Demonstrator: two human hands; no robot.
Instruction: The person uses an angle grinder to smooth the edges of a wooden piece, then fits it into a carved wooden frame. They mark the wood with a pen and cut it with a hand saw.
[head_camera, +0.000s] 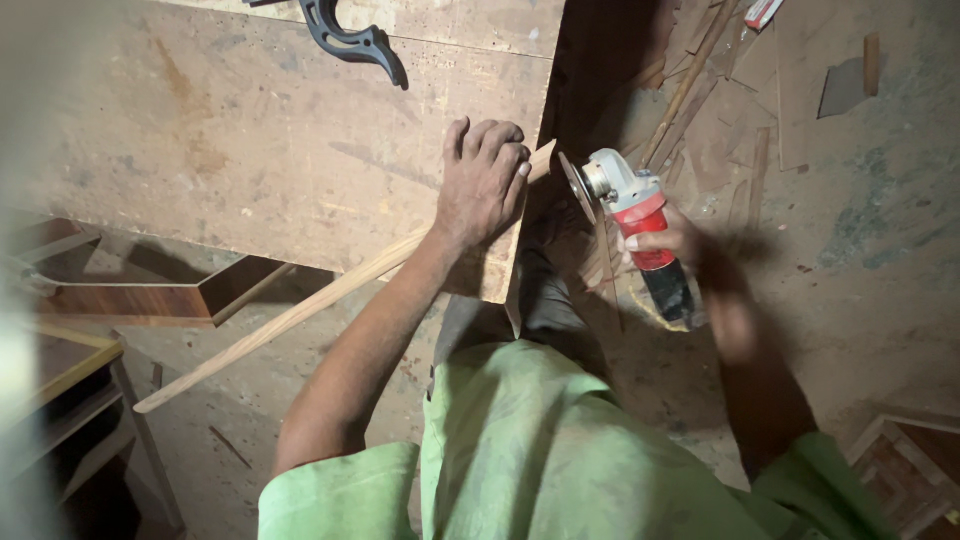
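Observation:
My left hand presses down on a long thin wooden stick, pinning it against the corner of a worn plywood workbench. One end of the stick pokes out past the bench edge; the other slopes down to the lower left. My right hand grips a red and grey angle grinder by its body. The grinder's disc faces the stick's protruding tip and sits just right of it. My right forearm looks blurred.
A black curved metal clamp piece lies at the bench's far edge. Wood offcuts and strips litter the dusty floor on the right. Dark wooden panels rest under the bench on the left, and a framed panel at lower right.

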